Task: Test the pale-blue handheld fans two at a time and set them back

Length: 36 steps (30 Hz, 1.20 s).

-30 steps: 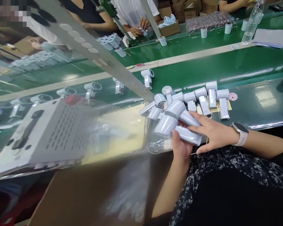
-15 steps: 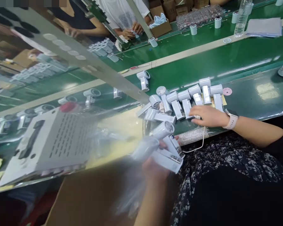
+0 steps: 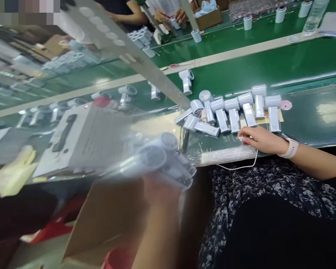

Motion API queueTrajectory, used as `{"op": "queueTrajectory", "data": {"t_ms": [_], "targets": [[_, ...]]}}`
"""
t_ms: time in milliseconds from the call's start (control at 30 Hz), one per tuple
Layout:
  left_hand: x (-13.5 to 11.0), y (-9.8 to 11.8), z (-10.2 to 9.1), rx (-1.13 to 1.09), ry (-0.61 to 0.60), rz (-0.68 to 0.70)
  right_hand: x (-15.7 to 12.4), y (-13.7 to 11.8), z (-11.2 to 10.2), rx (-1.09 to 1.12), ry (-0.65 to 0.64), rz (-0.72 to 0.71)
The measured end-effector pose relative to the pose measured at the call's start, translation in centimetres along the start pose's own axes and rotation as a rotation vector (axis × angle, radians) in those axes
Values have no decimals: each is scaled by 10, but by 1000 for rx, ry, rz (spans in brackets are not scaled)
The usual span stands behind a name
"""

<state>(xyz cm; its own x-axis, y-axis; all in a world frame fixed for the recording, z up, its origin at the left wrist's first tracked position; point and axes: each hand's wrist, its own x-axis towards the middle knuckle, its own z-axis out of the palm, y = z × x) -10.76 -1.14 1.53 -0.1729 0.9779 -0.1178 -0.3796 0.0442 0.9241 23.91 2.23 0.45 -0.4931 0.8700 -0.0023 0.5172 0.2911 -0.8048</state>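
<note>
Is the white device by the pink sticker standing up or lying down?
Lying down: the device lies flat on the belt, with its handle stretched out along the surface instead of standing on end.

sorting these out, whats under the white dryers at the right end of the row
Under the dryers lies a tan card, on the green belt. They cover most of it, so its full shape can't be seen.

Dryer row [image 3: 249, 114] seemingly blocks the hand [image 3: 259, 139].

Nothing legible; printed lines on white box [image 3: 100, 134] too blurred, behind plastic.
</note>
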Motion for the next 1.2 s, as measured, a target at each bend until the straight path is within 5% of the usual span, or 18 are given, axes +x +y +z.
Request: {"op": "queueTrajectory", "data": {"t_ms": [100, 200, 333, 433, 733, 967, 1200], "targets": [[18, -13, 38, -45, 32, 206, -13, -17, -3, 381, -225, 42], [28, -22, 87, -172, -73, 271, -22, -29, -1, 470, -313, 68], [24, -28, 146, -283, -223, 171, -26, -43, 4, 359, -176, 9], [17, -33, 170, -263, -248, 115, -25, -52, 10, 449, -67, -48], [8, -39, 172, -257, -152, 268, -27, -54, 48, 814, 91, 34], [8, -35, 164, -356, -170, 187, -21, -48, 41, 397, 175, -326], [2, -32, 159, -312, -217, 197, -31, -50, 47, 625, 180, 10]]}}
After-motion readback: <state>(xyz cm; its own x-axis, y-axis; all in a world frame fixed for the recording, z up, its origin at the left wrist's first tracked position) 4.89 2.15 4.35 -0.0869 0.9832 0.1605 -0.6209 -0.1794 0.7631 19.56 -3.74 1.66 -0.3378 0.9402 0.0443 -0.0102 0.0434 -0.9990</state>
